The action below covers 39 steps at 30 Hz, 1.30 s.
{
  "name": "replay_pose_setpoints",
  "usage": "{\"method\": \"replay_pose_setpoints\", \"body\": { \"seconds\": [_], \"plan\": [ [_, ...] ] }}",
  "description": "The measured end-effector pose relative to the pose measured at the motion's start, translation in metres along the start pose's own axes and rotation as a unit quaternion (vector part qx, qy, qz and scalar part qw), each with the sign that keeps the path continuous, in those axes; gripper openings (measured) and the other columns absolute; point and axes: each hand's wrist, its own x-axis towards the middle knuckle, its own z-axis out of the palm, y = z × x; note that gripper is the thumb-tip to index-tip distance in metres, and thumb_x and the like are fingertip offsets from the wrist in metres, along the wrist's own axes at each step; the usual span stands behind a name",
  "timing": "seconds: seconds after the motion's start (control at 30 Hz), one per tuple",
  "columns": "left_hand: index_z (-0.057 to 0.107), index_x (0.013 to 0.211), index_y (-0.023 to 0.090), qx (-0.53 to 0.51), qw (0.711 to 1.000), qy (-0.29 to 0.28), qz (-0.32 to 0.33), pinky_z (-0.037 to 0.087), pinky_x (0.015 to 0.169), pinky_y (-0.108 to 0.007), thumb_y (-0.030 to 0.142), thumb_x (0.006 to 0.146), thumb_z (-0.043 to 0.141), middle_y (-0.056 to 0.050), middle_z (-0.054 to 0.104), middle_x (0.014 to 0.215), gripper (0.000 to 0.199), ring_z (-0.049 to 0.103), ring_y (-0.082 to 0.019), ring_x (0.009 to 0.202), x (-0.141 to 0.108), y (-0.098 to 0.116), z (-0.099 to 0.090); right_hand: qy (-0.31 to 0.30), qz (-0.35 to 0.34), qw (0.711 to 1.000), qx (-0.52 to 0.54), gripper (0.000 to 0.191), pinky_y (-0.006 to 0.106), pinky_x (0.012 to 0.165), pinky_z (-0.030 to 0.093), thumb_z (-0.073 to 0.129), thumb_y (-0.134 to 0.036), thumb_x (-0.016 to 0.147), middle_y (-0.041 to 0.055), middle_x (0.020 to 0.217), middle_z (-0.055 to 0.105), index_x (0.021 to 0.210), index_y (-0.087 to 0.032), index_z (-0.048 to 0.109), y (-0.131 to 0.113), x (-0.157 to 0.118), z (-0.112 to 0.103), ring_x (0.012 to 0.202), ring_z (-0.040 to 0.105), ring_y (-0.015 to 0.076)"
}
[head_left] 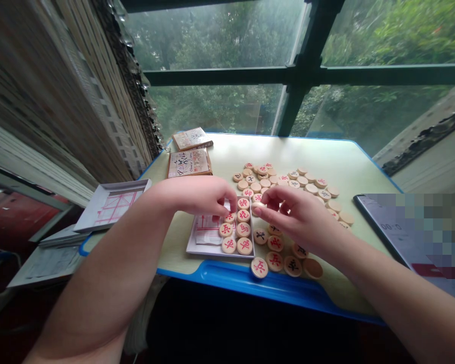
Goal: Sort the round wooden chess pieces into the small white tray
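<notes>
A shallow white box [220, 251] on the table holds two columns of round wooden pieces with red characters, such as a red-marked piece [243, 229], over a sheet with red lines. My left hand [200, 196] reaches over the box, its fingers bent down onto a red-marked piece [229, 217] at the top of the left column. Just right of the box, my right hand [288, 207] pinches a wooden piece [258, 206] between thumb and finger. Several loose pieces, red and black, lie around and beyond my right hand, among them a red piece [259, 267] near the front edge.
Two small decorated boxes [189, 163] sit at the back left. A white lid [111, 205] with a red grid lies at the left edge, above stacked papers [49, 263]. A tablet-like device [394, 232] stands at the right. Windows rise behind the table [311, 149].
</notes>
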Motion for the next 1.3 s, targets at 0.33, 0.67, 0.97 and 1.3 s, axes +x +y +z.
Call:
{"method": "replay_pose_setpoints", "body": {
  "seconds": [0.33,0.67,0.97,1.3],
  "plan": [
    [0.066,0.083,0.019,-0.007,0.998,-0.055,-0.042,0.036,0.053,-0.023,0.029,0.066,0.061,0.0,0.068,0.072,0.02,0.056,-0.013,0.061,-0.005,-0.004,0.001,0.013,0.033,0.981,0.191,0.031,0.026,0.051,0.047,0.06,-0.049,0.08,0.0028,0.07,0.067,0.083,-0.019,0.054,0.002,-0.004,0.004,0.062,0.064,0.0161],
    [0.061,0.07,0.02,0.037,0.996,-0.054,-0.066,0.032,0.047,-0.025,0.039,0.067,0.06,0.0,0.063,0.061,0.02,0.051,-0.014,0.053,-0.001,-0.002,0.004,0.027,0.027,0.98,0.196,0.027,0.025,0.052,0.048,0.063,-0.046,0.079,0.0026,0.072,0.067,0.08,-0.02,0.056,-0.002,-0.006,0.002,0.065,0.065,0.0154],
    [0.062,0.069,0.019,0.037,0.995,-0.064,-0.07,0.031,0.047,-0.026,0.045,0.069,0.06,0.0,0.063,0.059,0.026,0.049,-0.013,0.051,0.001,-0.006,0.006,0.011,0.015,0.984,0.177,0.027,0.026,0.053,0.047,0.062,-0.045,0.081,0.0027,0.073,0.068,0.085,-0.019,0.059,0.001,-0.006,0.002,0.061,0.061,0.0139],
    [0.067,0.096,0.017,-0.17,0.978,0.111,0.051,0.04,0.057,-0.022,0.044,0.078,0.058,-0.002,0.068,0.078,0.034,0.059,-0.012,0.067,-0.009,0.013,-0.003,0.009,-0.012,0.992,0.121,0.028,0.029,0.062,0.047,0.054,-0.035,0.087,0.0032,0.081,0.069,0.111,-0.021,0.059,0.004,-0.006,0.005,0.069,0.061,0.0158]
  ]
}}
